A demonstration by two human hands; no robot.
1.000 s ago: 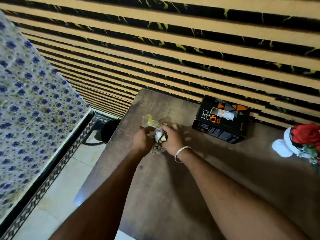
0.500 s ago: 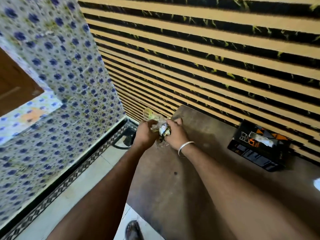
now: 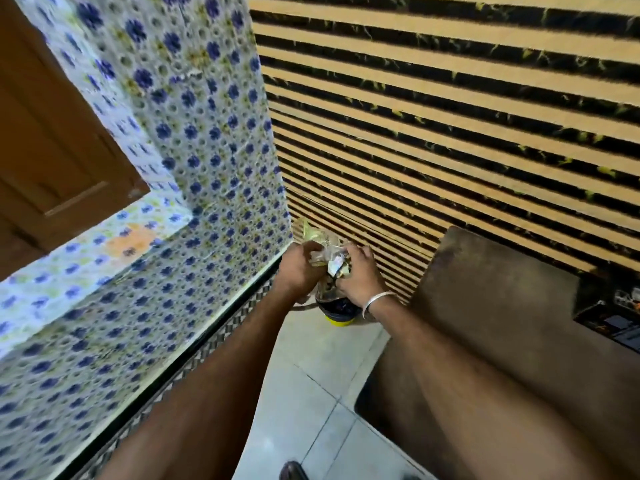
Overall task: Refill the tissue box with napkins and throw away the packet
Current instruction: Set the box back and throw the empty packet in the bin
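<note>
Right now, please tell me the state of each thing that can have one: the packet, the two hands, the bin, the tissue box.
Packet: crumpled, held between both hands, above the bin.
Left hand: closed on the packet.
Right hand: closed on the packet, bangle on the wrist.
Bin: on the floor by the striped wall, open top, mostly hidden behind the hands.
Tissue box: on the table, cut by the frame edge; whether it is filled cannot be told.

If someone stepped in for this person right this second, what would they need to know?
Left hand: shut on the crumpled packet.
Right hand: also gripping the packet.
Both hold it in the air above the floor, over a dark bin with a yellow base by the striped wall.
Tissue box: on the table, at the right edge of view; its opening cannot be seen.
Left: drop the packet into the bin.
</note>
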